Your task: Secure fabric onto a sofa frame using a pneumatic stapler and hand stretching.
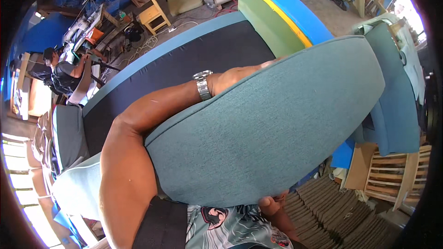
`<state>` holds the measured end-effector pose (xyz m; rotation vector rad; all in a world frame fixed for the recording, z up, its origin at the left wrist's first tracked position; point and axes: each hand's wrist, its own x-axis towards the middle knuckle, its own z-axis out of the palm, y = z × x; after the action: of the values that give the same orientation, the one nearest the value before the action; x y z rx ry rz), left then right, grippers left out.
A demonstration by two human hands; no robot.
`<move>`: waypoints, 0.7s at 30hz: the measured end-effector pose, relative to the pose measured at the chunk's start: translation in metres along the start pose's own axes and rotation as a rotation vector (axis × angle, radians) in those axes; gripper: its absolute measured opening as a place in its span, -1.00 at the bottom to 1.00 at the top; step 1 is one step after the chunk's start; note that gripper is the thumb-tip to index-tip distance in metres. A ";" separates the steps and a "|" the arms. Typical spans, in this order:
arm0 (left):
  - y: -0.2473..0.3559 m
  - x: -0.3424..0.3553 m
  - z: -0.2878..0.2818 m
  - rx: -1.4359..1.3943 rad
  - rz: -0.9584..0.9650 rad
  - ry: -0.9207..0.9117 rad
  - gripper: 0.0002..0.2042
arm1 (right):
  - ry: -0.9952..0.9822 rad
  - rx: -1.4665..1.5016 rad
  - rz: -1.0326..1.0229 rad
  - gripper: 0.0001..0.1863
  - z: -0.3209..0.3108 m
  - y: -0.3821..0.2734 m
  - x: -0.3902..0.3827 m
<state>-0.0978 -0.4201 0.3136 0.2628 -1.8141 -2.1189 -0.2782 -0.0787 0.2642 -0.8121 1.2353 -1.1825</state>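
Observation:
A large grey-green upholstered seat cushion (272, 124) with piped edges is held tilted up in front of me, filling the middle of the view. My left hand (235, 76), a metal watch (203, 85) on its wrist, reaches over the far edge and grips it; the fingertips are mostly hidden by the fabric. At the near edge, by my shirt, my right hand (274, 203) closes on the cushion, its thumb showing and other fingers partly covered. Beyond the cushion lies a sofa with a dark seat base (203, 55) and blue-grey edge (152, 48).
Across the sofa's far end stands a green, yellow and blue padded panel (277, 9). Blue-green upholstered furniture (392, 92) is at right, near a slatted wooden piece (392, 175). Corrugated sheets (341, 212) lie below. Another person (67, 74) sits at far left; a wooden chair (154, 16) stands behind.

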 end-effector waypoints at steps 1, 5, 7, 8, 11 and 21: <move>0.008 0.004 0.009 0.043 0.123 -0.032 -0.09 | -0.014 0.071 -0.032 -0.01 0.002 -0.001 0.001; 0.035 0.002 0.021 0.564 0.049 0.079 -0.10 | -0.017 0.166 -0.121 -0.09 0.011 -0.002 0.005; 0.042 0.002 0.022 0.613 0.028 0.083 -0.13 | -0.023 0.131 -0.175 -0.18 0.013 -0.002 0.005; 0.045 0.002 0.023 0.566 0.041 0.086 -0.14 | -0.034 0.103 -0.182 -0.24 0.011 -0.003 0.006; 0.055 0.008 0.027 0.745 0.114 0.101 -0.22 | -0.068 0.158 -0.185 -0.44 0.005 -0.009 0.010; 0.058 0.009 0.063 1.570 0.475 -0.026 -0.36 | 0.304 -0.291 -0.468 -0.75 -0.014 -0.006 0.017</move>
<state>-0.1208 -0.3730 0.3816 0.1057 -2.7335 -0.0753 -0.2947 -0.0946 0.2623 -1.2168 1.5408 -1.5659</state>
